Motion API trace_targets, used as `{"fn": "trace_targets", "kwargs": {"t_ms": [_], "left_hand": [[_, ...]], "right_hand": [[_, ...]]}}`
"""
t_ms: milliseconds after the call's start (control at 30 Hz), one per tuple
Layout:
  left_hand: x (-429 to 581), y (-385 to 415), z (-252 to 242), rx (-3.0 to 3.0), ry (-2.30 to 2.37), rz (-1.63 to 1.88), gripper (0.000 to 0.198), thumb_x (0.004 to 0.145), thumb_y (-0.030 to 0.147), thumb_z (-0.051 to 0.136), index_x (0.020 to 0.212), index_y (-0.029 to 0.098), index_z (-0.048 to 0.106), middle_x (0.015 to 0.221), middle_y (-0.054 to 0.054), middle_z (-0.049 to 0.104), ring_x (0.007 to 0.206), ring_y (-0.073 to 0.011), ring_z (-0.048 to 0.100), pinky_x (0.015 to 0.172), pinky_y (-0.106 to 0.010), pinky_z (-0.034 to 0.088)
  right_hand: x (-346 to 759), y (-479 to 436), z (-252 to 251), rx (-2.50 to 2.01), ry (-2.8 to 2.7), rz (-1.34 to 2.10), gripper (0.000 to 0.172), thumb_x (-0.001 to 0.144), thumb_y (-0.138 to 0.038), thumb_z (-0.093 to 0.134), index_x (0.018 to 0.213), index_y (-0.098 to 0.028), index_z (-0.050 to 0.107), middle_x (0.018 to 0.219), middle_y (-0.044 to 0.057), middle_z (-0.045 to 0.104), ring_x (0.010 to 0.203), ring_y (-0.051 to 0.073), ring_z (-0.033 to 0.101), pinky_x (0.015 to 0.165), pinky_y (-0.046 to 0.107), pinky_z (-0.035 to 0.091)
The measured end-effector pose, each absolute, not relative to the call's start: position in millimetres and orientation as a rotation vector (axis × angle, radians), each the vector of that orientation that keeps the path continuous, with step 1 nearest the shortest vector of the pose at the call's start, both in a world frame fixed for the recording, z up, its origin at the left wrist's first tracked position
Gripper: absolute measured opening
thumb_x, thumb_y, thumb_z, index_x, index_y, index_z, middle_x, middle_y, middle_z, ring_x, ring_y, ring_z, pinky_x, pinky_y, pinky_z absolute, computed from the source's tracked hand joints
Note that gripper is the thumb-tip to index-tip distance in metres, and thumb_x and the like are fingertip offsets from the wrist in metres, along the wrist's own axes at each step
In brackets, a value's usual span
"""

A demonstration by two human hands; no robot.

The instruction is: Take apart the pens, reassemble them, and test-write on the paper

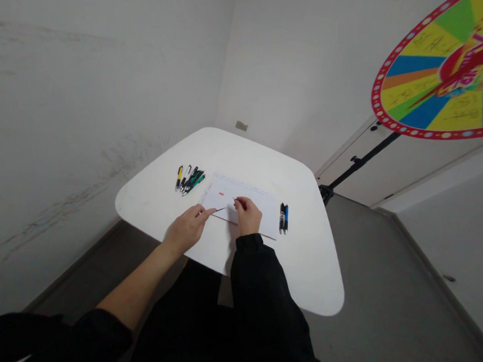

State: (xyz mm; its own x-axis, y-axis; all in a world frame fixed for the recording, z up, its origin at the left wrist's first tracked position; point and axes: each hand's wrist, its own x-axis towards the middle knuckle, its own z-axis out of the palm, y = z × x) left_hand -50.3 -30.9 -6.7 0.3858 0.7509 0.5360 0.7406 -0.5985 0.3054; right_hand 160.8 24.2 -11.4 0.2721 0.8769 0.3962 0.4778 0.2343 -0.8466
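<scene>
Now pinching a thin dark refill (220, 209) in left hand (186, 229) over white paper (264, 207) on table (301, 273). Right hand (247, 215) curled around something small, unclear what. Pens (189, 180) lying well left.

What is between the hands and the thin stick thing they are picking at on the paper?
Nothing visible. The left hand pinches one end of the thin dark piece and the right hand rests over the paper beside its other end. The pens lie off to both sides.
</scene>
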Motion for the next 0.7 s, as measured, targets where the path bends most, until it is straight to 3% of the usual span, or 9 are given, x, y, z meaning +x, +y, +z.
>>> {"fn": "trace_targets", "kwargs": {"t_ms": [333, 700], "left_hand": [[-50.2, -29.8, -7.7, 2.581, 1.420, 1.053, 0.044, 0.098, 0.013, 0.043, 0.138, 0.027, 0.054, 0.101, -0.007, 0.059, 0.095, -0.0213, 0.058, 0.086, -0.034, 0.053], [-49.5, -30.0, -8.7, 2.564, 1.423, 1.068, 0.045, 0.098, 0.013, 0.044, 0.139, 0.029, 0.054, 0.102, -0.007, 0.058, 0.094, -0.0214, 0.057, 0.086, -0.035, 0.053]], "right_hand": [[148.0, 55.3, -11.1, -1.627, -1.674, 0.069, 0.017, 0.090, -0.024, 0.058, 0.089, -0.023, 0.074, 0.086, 0.005, 0.074, 0.080, 0.020, 0.063, 0.076, 0.031, 0.047], [149.9, 62.8, -16.1, -1.674, -1.833, 0.010, 0.017, 0.090, -0.015, 0.060, 0.085, -0.022, 0.075, 0.086, 0.008, 0.071, 0.086, 0.024, 0.056, 0.079, 0.035, 0.042]]}}
